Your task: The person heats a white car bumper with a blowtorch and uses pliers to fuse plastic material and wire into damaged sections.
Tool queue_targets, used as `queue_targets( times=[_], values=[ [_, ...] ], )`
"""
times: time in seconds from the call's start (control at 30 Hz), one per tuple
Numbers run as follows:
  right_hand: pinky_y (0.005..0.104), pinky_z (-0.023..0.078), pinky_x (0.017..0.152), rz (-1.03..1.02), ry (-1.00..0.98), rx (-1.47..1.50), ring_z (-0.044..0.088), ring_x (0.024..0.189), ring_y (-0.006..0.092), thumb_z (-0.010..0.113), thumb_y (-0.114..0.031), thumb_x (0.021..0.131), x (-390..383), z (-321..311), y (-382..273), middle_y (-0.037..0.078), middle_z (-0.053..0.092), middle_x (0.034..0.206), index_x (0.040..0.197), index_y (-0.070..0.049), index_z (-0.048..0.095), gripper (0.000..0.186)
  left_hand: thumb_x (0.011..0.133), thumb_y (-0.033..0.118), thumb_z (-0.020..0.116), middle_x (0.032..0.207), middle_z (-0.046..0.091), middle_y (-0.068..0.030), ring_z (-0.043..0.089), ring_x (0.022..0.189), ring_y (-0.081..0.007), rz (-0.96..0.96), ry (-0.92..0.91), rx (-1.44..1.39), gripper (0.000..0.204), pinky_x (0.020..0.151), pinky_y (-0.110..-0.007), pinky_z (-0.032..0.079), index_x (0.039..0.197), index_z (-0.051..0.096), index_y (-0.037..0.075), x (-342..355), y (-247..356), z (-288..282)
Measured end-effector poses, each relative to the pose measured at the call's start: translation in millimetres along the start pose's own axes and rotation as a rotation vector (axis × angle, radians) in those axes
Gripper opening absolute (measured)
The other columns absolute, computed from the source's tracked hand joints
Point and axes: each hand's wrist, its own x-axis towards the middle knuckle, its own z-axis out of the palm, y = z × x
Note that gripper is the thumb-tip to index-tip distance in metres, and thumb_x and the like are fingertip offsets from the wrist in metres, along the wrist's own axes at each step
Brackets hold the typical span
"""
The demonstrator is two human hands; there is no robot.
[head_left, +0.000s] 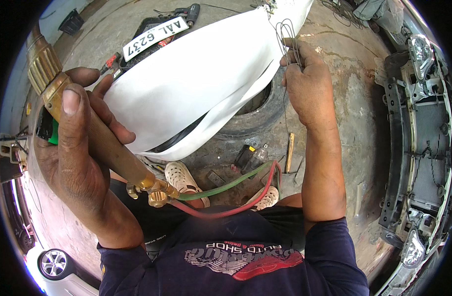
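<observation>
A brass gas welding torch (118,154) lies across the palm of my left hand (77,163), which holds it with thumb and fingers loosely round its body. Its nozzle end runs up past the left edge; a green hose (226,187) and a red hose (221,213) leave its valve end. Between the fingertips of my right hand (310,89) is a looped bundle of thin wire (288,37), one strand hanging down. Between my hands a white car bumper (191,74) rests over a tyre (253,123), its far end near the wire.
A licence plate (156,38) lies on a dark tray behind the bumper, with a power drill (190,14) beyond. By my shoes are a hammer (289,150), a clear bottle (255,159) and a dark battery pack (244,156). A car's exposed front (428,143) stands at right.
</observation>
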Motion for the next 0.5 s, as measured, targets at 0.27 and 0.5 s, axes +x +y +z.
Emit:
queue_targets(
  times=[0.27, 0.5],
  values=[
    [0.0470, 0.056, 0.095, -0.081, -0.015, -0.092, 0.074, 0.103, 0.0420, 0.062, -0.004, 0.095, -0.8, -10.8, -8.2, 0.028, 0.075, 0.105, 0.127, 0.000, 0.071, 0.034, 0.112, 0.031, 0.050, 0.063, 0.055, -0.0084, 0.060, 0.057, -0.0152, -0.002, 0.002, -0.002, 0.048, 0.115, -0.056, 0.049, 0.129, 0.058, -0.013, 0.5, 0.2, -1.1],
    [0.0420, 0.055, 0.105, -0.866, 0.059, -1.440, 0.070, 0.119, 0.0281, 0.058, 0.000, 0.097, 41.2, -118.3, -76.7, 0.010, 0.073, 0.131, 0.133, -0.013, 0.071, 0.041, 0.110, 0.033, 0.055, 0.064, 0.056, -0.0065, 0.061, 0.057, -0.0144, -0.052, 0.059, 0.058, 0.046, 0.110, -0.049, 0.053, 0.125, 0.063, -0.010, -0.9, 10.9, 7.5]
  ],
)
